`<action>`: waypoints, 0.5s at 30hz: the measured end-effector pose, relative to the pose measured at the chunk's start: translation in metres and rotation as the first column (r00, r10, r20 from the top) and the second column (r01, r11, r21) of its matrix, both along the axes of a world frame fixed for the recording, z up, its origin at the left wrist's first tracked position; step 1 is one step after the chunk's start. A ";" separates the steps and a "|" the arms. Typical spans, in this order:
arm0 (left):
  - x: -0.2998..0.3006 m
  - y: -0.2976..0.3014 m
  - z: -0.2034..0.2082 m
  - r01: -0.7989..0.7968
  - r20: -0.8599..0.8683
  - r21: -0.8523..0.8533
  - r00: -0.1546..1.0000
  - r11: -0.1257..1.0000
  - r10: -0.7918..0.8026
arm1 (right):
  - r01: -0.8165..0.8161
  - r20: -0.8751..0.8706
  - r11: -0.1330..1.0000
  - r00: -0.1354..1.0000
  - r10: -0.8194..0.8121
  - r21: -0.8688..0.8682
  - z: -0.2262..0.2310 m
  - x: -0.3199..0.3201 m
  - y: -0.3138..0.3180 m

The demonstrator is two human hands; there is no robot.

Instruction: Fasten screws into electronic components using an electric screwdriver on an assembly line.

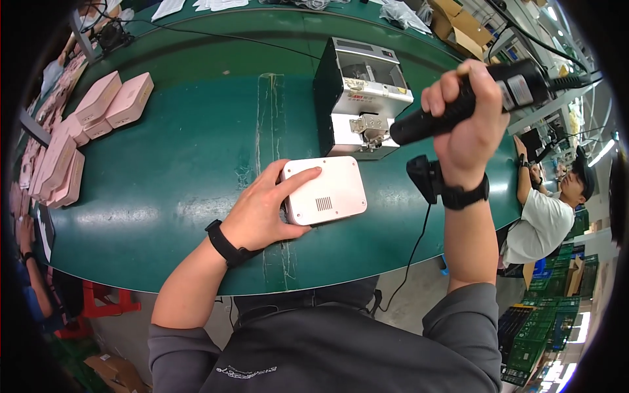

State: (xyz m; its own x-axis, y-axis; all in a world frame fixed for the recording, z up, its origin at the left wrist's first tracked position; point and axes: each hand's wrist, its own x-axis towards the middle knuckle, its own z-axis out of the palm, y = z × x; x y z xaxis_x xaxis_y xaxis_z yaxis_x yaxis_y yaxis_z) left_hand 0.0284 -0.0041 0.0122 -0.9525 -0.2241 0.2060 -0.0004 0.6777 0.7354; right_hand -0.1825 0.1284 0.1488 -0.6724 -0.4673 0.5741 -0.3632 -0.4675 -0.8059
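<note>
My left hand [260, 208] grips a pale pink plastic box [337, 187] that lies flat on the green table. The thumb rests at its near edge and the index finger stretches over its top. Small screw holes sit at the box's corners, with a slotted vent between them. In my right hand [473, 124] is a black electric screwdriver [426, 122], its fingers wrapped round the body. The screwdriver's front end points left, close to the metal outlet of a screw feeder [363, 98] behind the box. The bit's tip cannot be made out.
Several similar pink boxes [98, 98] stand in stacks at the table's left [164, 164]. A cable [413, 255] hangs from my right wristband. On the right another person [547, 223] sits at the table edge. An open carton [465, 29] stands at the back right.
</note>
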 end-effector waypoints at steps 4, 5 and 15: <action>0.000 0.000 -0.001 -0.002 0.001 -0.006 1.000 1.000 0.002 | 0.051 -0.010 0.996 0.999 -0.051 0.075 -0.001 -0.015 -0.017; 0.001 -0.001 -0.002 -0.006 -0.001 -0.006 1.000 1.000 0.006 | 0.053 -0.001 0.991 0.999 -0.053 0.119 -0.002 -0.015 -0.020; 0.001 -0.003 -0.003 0.002 -0.020 0.026 1.000 1.000 -0.002 | -0.274 0.154 0.953 0.955 0.254 0.128 -0.003 0.060 0.027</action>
